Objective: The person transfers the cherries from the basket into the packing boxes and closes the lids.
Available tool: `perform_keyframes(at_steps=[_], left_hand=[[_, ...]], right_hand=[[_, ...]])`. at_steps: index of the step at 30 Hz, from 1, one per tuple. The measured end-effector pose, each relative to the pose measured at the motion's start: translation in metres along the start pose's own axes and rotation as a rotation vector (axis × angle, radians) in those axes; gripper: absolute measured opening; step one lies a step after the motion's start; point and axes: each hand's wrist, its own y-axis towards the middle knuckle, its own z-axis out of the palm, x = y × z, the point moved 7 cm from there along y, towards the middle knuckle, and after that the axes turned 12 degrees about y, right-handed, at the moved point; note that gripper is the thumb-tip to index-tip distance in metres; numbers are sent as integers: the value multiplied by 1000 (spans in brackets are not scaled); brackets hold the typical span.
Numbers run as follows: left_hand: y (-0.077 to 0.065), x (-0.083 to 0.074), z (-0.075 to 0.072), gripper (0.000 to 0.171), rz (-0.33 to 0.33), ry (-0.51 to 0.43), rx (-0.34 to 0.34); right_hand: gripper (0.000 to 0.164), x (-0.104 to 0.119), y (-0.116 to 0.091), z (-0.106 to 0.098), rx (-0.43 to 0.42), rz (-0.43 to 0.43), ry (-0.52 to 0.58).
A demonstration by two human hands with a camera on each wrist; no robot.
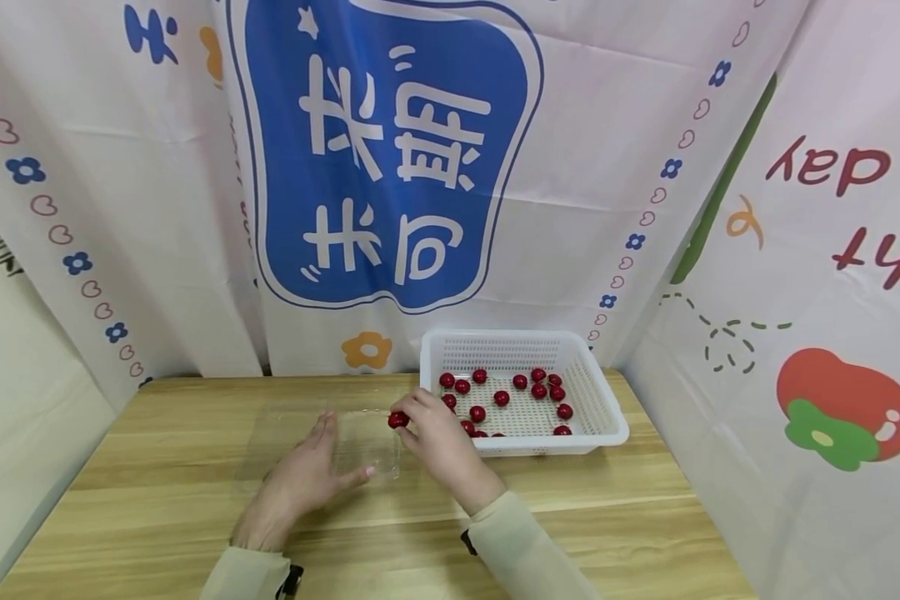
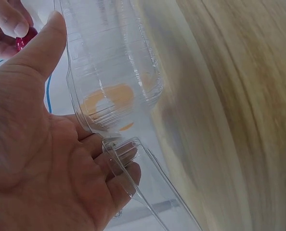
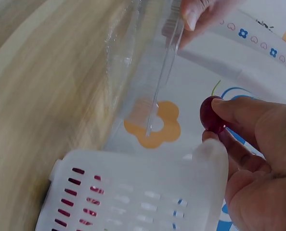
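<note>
My right hand point(image 1: 444, 446) pinches a dark red cherry point(image 1: 398, 420) between thumb and fingertips; its thin green stem shows in the right wrist view. The cherry is held above the right end of a clear plastic clamshell box point(image 2: 114, 53), which lies opened out on the table. My left hand point(image 1: 303, 467) is at that box with thumb and fingers spread. In the left wrist view its thumb lies along the near rim, and its fingertips are by the hinge, seen partly through the plastic.
A white perforated plastic basket point(image 1: 615, 435) stands at the back right, close beside my right hand, with several loose cherries point(image 1: 502, 398) in it. The wooden table point(image 1: 570, 533) ends at a printed white cloth point(image 1: 585, 167) behind, with more cloth on both sides.
</note>
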Motion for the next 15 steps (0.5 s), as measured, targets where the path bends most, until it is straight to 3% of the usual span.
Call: perform_keyframes(at_steps=[6,15], left_hand=[[0,0,-1,137,3,-3,-2],[0,0,-1,137,21,-3,-14]], right_hand=[[29,12,1,15,30,-66,-108],[32,24,-3,49,186,-144,-376]])
